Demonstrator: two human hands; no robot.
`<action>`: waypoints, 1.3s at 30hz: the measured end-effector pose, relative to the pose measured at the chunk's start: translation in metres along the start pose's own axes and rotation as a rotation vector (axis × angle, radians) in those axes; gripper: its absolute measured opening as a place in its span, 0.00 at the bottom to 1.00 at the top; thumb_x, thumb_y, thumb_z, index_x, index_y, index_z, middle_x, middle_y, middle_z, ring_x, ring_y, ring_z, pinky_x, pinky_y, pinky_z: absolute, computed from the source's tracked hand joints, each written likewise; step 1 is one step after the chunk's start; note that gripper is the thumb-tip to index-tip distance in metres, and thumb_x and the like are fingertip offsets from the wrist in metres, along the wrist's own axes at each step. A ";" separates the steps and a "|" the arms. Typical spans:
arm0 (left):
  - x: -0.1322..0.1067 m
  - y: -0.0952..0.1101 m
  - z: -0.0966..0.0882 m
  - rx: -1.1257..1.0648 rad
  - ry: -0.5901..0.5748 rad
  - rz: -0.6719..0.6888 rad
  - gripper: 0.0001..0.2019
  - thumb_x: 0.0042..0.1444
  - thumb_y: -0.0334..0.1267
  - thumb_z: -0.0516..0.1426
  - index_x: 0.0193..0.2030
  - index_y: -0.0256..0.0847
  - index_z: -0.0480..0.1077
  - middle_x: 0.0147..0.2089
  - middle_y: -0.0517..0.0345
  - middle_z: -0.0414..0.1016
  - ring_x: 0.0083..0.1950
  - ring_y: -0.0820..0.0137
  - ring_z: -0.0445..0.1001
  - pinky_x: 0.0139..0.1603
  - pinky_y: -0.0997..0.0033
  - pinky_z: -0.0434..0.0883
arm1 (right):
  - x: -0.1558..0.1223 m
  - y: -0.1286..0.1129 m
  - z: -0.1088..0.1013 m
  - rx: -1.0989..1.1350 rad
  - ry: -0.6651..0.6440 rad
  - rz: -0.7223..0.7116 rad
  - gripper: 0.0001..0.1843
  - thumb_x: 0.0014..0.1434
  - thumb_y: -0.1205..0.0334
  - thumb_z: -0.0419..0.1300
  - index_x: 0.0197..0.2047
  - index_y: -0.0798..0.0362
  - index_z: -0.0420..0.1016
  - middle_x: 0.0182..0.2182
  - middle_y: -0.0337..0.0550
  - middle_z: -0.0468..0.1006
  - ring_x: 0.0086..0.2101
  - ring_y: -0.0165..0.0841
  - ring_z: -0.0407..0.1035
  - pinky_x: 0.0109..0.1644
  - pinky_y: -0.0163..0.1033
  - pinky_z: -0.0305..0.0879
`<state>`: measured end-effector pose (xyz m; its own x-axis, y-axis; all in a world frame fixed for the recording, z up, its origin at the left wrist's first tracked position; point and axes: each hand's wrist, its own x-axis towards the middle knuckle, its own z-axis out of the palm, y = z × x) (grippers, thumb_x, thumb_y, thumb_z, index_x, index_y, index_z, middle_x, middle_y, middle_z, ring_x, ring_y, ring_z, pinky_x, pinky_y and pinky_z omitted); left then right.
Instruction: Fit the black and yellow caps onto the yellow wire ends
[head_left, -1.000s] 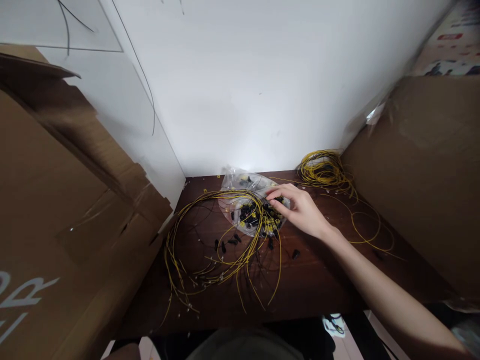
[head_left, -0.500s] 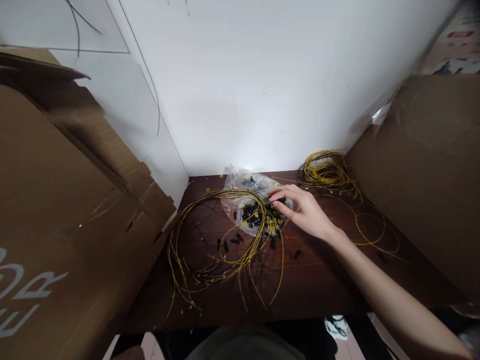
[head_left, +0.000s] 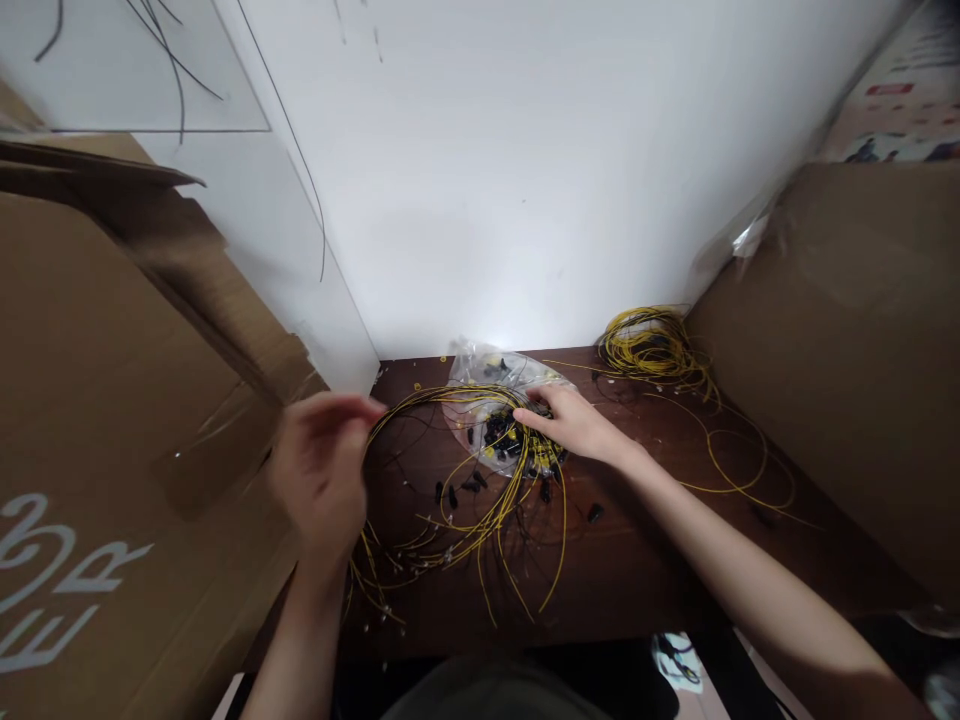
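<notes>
A looped bundle of thin yellow and black wires [head_left: 491, 520] lies on the dark wooden surface, many of its ends fanned toward me. My right hand [head_left: 574, 420] has its thumb and fingers closed around the bundle's upper right bend. At the loop's left side is my left hand [head_left: 322, 465], its fingertips beside the wires. Motion smears it, and its grip is unclear. Under the bundle's right part, a clear plastic bag [head_left: 461, 400] holds small black and yellow pieces [head_left: 502, 432]. Several loose black pieces [head_left: 472, 482] are scattered in front of the bag.
Another coil of yellow and black wire [head_left: 645, 345] sits at the back right, with loose strands trailing forward. Large cardboard boxes stand at the left [head_left: 150, 400] and right [head_left: 840, 350]. A white wall [head_left: 525, 200] rises behind the dark tabletop [head_left: 645, 560].
My left hand has come into view at the loop's left side. My right hand has moved slightly left and down, from above the bag onto the wire bundle.
</notes>
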<state>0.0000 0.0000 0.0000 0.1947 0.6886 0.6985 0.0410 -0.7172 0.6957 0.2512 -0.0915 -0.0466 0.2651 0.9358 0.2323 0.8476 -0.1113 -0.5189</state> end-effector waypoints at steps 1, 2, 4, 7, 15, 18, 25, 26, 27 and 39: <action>0.005 -0.006 0.005 0.012 -0.139 -0.014 0.11 0.55 0.33 0.53 0.46 0.40 0.66 0.40 0.56 0.73 0.42 0.69 0.73 0.46 0.65 0.71 | 0.004 0.001 0.004 -0.045 0.002 0.026 0.24 0.57 0.42 0.51 0.41 0.54 0.73 0.40 0.53 0.75 0.44 0.44 0.68 0.49 0.53 0.63; 0.011 -0.014 0.010 0.074 -0.346 -0.020 0.15 0.54 0.32 0.53 0.49 0.40 0.65 0.46 0.53 0.72 0.49 0.66 0.71 0.51 0.63 0.69 | 0.008 0.001 0.009 -0.099 0.016 0.057 0.26 0.57 0.40 0.49 0.40 0.55 0.74 0.39 0.54 0.75 0.44 0.46 0.67 0.49 0.54 0.62; 0.022 -0.031 0.020 0.265 -0.641 -0.002 0.27 0.49 0.34 0.56 0.58 0.39 0.58 0.60 0.46 0.62 0.61 0.60 0.61 0.61 0.56 0.59 | 0.014 0.001 0.016 -0.199 0.043 0.124 0.30 0.55 0.36 0.48 0.37 0.55 0.74 0.39 0.56 0.73 0.46 0.48 0.65 0.49 0.56 0.60; 0.033 -0.059 0.034 0.565 -0.927 -0.069 0.45 0.40 0.39 0.62 0.64 0.33 0.47 0.68 0.35 0.44 0.69 0.47 0.41 0.65 0.45 0.46 | 0.021 -0.001 0.023 -0.251 0.029 0.201 0.33 0.52 0.32 0.48 0.34 0.55 0.74 0.40 0.59 0.72 0.47 0.52 0.63 0.49 0.58 0.57; 0.043 -0.112 0.059 0.757 -0.963 -0.038 0.40 0.46 0.43 0.58 0.65 0.35 0.49 0.60 0.38 0.61 0.61 0.48 0.58 0.58 0.50 0.57 | 0.027 -0.006 0.027 -0.219 -0.025 0.204 0.20 0.51 0.43 0.57 0.36 0.53 0.72 0.38 0.52 0.73 0.46 0.48 0.63 0.48 0.56 0.57; 0.045 -0.116 0.061 0.744 -0.926 0.009 0.31 0.48 0.45 0.57 0.59 0.36 0.61 0.49 0.42 0.69 0.52 0.51 0.64 0.49 0.55 0.63 | 0.027 -0.005 0.028 -0.187 -0.016 0.203 0.13 0.50 0.51 0.60 0.32 0.53 0.71 0.36 0.50 0.73 0.45 0.47 0.64 0.47 0.55 0.57; 0.039 -0.119 0.058 0.639 -0.815 0.022 0.14 0.50 0.40 0.57 0.43 0.39 0.73 0.42 0.48 0.68 0.47 0.56 0.63 0.48 0.55 0.63 | 0.031 -0.006 0.023 0.263 0.010 0.196 0.03 0.52 0.64 0.57 0.30 0.53 0.66 0.28 0.40 0.75 0.32 0.34 0.69 0.42 0.47 0.64; 0.039 -0.119 0.057 0.605 -0.794 0.019 0.14 0.50 0.40 0.56 0.43 0.38 0.73 0.43 0.48 0.69 0.48 0.56 0.63 0.49 0.55 0.63 | 0.033 -0.007 0.022 0.422 0.008 0.193 0.03 0.53 0.64 0.56 0.30 0.53 0.65 0.28 0.40 0.76 0.31 0.33 0.70 0.41 0.45 0.66; 0.039 -0.119 0.056 0.554 -0.775 0.010 0.14 0.50 0.39 0.56 0.43 0.38 0.71 0.44 0.48 0.69 0.49 0.57 0.64 0.51 0.55 0.63 | 0.034 -0.010 0.020 0.582 0.003 0.198 0.03 0.54 0.64 0.56 0.30 0.53 0.64 0.28 0.41 0.76 0.30 0.32 0.71 0.41 0.44 0.67; 0.043 -0.108 0.042 0.000 -0.811 -0.149 0.37 0.45 0.37 0.60 0.62 0.38 0.50 0.52 0.48 0.64 0.55 0.63 0.66 0.58 0.61 0.62 | 0.053 -0.041 0.009 1.366 -0.129 0.467 0.02 0.59 0.69 0.52 0.35 0.56 0.65 0.30 0.46 0.78 0.27 0.29 0.74 0.28 0.34 0.72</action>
<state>0.0453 0.1028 -0.0519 0.8347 0.4852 0.2606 0.1222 -0.6246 0.7713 0.2263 -0.0346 -0.0202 0.2845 0.9353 -0.2106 -0.4146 -0.0780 -0.9067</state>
